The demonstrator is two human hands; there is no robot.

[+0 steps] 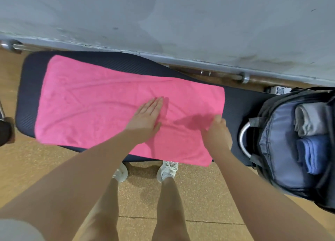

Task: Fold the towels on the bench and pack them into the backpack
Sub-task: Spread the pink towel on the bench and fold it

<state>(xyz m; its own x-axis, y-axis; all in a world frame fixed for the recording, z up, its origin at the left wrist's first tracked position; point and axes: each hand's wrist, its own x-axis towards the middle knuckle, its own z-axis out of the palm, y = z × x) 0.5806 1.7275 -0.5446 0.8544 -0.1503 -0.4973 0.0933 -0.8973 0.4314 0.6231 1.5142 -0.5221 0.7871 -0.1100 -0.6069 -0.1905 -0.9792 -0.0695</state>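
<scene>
Two bare forearms reach forward from the bottom of the view, above legs and white sneakers [167, 170] that stand on the tan floor [199, 195] just at the near edge of the surface [29, 88]. That dark padded surface runs left to right and carries a pink towel [94, 104], spread flat with shallow wrinkles over most of its length; the towel's near right corner hangs slightly past the near edge. On the towel's right half the left hand [145, 115] lies flat, its grip wide, fingers straight and together, pressing the cloth. Just to the right, the right hand [218, 130] has its grip closed on the towel, fingers curled round a raised bit of cloth near the right end. At the surface's right end stands an open dark backpack [277, 150], touching it, with a folded grey towel [308, 121] and a folded blue towel [311, 155] side by side inside. Beyond the far edge a metal bar [226, 74] lies along the foot of a grey wall [163, 19].
</scene>
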